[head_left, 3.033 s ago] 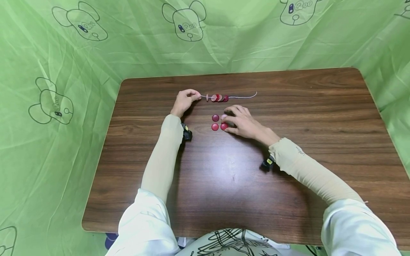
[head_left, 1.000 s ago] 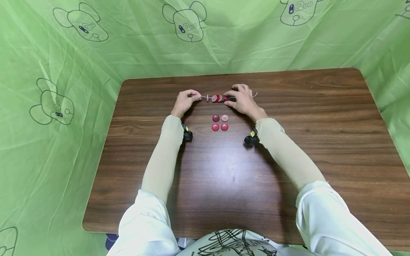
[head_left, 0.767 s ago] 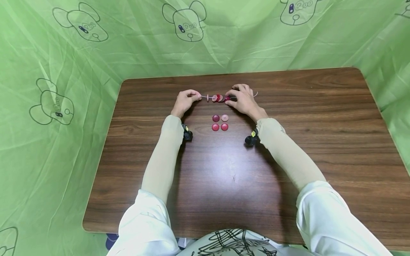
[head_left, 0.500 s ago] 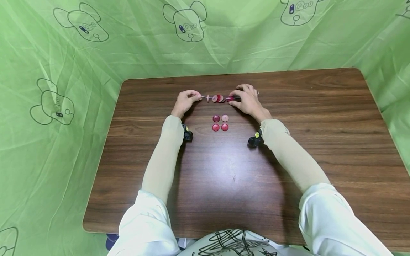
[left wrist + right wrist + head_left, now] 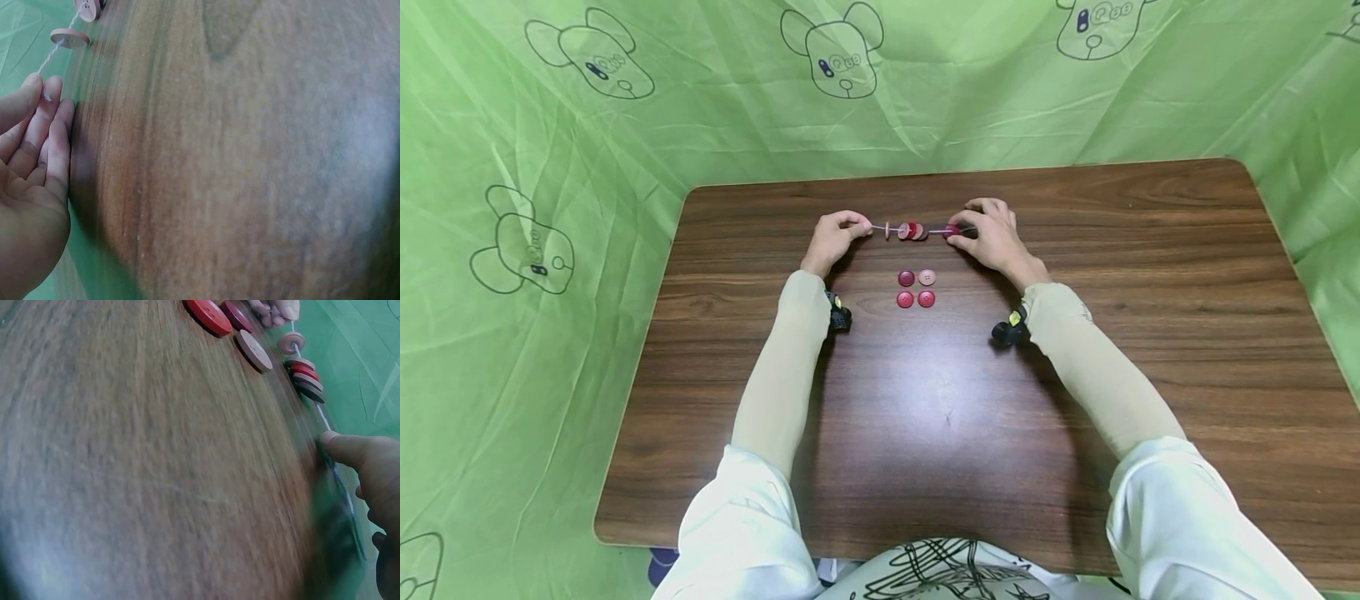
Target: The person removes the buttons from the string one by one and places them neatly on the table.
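A thin white string (image 5: 936, 232) runs left to right near the back of the table, threaded through pink and red buttons. My left hand (image 5: 835, 237) pinches its left end between thumb and fingertips. Close by, one pink button (image 5: 70, 39) stands apart on the string, and a bunch of several buttons (image 5: 912, 232) hangs together farther right. My right hand (image 5: 994, 237) pinches a dark red button (image 5: 950, 232) on the string, a gap away from the bunch. In the right wrist view the string's right end (image 5: 350, 506) trails past the thumb.
Several loose buttons lie flat in a square in front of the string: dark red (image 5: 906, 278), pale pink (image 5: 927, 277) and red (image 5: 906, 299). The brown wooden table (image 5: 880, 467) is bordered by green cloth (image 5: 925, 125) at the back and sides.
The right hand has gone from the loose buttons to the string, then slid the dark red button rightward, away from the bunch. The left hand stays put.
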Tool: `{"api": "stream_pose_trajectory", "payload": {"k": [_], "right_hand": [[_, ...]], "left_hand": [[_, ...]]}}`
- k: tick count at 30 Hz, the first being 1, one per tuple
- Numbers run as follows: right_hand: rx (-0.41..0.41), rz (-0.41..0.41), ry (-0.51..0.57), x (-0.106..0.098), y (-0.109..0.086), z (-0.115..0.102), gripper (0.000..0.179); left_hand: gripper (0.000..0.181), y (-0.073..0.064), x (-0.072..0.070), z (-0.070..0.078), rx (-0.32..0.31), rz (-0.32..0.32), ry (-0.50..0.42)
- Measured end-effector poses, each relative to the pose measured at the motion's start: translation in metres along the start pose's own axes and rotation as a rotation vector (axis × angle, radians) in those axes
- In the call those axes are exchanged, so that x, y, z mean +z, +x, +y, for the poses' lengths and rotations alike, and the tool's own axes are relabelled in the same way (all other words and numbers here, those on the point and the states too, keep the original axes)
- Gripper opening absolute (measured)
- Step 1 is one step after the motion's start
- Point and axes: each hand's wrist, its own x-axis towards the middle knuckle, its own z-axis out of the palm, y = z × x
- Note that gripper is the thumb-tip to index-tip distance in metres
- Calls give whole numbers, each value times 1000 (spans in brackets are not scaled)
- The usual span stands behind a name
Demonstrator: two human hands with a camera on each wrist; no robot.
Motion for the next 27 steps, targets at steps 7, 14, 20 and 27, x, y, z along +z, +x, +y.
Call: {"api": "stream_pose_trajectory", "payload": {"k": [7,14,20,27], "right_hand": [[17,1,9,-5,-4,5,30],[23,4,13,-9,-6,11,31],[23,6,15,-13,-6,13,32],[34,8,13,-17,-8,18,32]], "left_hand": [[13,0,1,0,4,-5,-16],[10,0,1,0,6,-1,-32],[13,0,1,1,2,-1,-28],[14,0,0,1,-1,-2,-15]]}}
